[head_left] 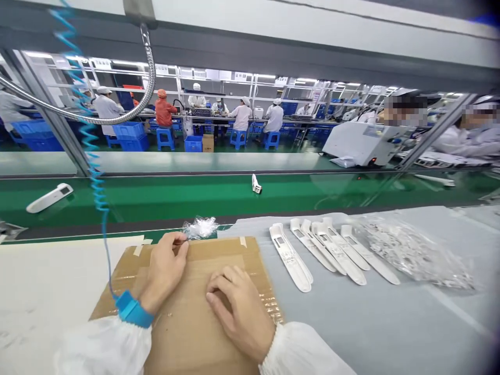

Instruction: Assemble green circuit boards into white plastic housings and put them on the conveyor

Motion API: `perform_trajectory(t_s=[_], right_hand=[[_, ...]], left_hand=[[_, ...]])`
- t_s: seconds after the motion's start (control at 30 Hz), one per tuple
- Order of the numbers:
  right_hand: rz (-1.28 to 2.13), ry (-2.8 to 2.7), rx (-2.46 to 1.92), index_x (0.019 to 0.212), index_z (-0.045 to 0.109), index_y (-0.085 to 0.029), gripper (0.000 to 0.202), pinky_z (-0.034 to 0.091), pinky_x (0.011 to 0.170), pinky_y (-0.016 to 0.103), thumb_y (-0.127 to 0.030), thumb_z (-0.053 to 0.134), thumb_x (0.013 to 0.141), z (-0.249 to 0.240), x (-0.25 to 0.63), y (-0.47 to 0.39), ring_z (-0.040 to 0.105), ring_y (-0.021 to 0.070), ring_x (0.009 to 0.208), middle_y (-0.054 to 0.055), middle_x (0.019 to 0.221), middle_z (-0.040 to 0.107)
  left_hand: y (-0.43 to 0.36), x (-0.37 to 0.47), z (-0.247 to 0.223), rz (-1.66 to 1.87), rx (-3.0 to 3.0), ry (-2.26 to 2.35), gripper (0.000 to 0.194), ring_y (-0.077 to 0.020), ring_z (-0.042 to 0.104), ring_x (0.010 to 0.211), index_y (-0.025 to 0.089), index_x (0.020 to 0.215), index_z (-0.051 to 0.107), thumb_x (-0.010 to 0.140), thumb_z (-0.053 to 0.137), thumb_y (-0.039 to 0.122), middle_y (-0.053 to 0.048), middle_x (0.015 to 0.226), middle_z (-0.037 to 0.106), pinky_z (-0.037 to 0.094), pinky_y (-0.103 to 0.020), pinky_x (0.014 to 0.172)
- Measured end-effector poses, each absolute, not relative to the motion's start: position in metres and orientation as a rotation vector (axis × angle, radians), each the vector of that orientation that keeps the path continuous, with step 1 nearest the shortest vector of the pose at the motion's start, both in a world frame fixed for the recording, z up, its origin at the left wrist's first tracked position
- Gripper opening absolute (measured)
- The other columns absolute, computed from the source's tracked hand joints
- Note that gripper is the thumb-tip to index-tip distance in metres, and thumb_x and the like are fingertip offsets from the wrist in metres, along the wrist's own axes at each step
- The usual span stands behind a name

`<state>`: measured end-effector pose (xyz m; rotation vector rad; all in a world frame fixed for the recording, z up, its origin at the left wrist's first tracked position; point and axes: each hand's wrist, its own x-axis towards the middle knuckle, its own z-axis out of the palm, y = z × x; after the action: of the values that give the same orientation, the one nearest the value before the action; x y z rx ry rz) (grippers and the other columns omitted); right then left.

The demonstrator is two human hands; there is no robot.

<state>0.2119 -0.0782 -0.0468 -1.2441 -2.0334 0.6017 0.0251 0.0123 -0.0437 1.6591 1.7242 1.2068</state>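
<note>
Cardboard sheet point(187, 328), one, brown, taped: lay flat on the bench beneath both hands. Left hand point(167, 265): over its far edge, thumb and forefinger nearly together; whether they pinched anything could not be told. Right hand point(239, 304): over the sheet's right part, fingers loosely curled, thumb near forefinger; contents, if any, could not be told. Clear plastic film point(201, 227), crumpled: just beyond the left fingertips. White shells point(291, 258), several, elongated: right of the sheet. Clear bag point(422, 255) of small white parts: farther right. Green belt point(187, 192): beyond, bearing white pieces.
</note>
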Motion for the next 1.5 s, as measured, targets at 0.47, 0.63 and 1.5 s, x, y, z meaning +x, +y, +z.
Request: perform_trajectory(t_s=[0.47,0.63,1.5], right_hand=[[0.714,-2.391,-1.223,0.101,0.070,-0.024,0.014,0.048,0.094,0.030,-0.027,0.062,0.090,0.053,0.287,0.052,0.065,0.0165,0.100,0.001,0.108,0.071],[0.235,-1.877,-2.003,0.111,0.068,-0.017,0.024,0.046,0.093,0.033,-0.019,0.063,0.087,0.021,0.306,0.178,0.065,0.0218,0.101,0.011,0.113,0.070],[0.846,-1.677,-1.260,0.120,0.059,-0.021,0.051,0.059,0.079,0.038,-0.060,0.057,0.088,0.028,0.255,0.016,0.066,0.0169,0.075,0.004,0.094,0.066]], left_hand=[[0.003,0.016,-0.034,1.169,1.754,1.734,0.023,-0.0270,0.062,0.094,0.022,0.087,0.062,0.085,0.047,0.040,-0.007,0.099,0.068,0.050,-0.043,0.085],[0.002,0.015,-0.037,1.217,1.727,1.710,0.021,-0.0268,0.062,0.094,0.022,0.086,0.061,0.087,0.047,0.037,-0.007,0.098,0.067,0.050,-0.043,0.085],[-0.007,0.018,-0.022,1.172,1.747,1.397,0.046,-0.0250,0.050,0.130,0.021,0.131,0.054,0.094,0.050,0.048,-0.010,0.139,0.056,0.040,-0.043,0.111]])
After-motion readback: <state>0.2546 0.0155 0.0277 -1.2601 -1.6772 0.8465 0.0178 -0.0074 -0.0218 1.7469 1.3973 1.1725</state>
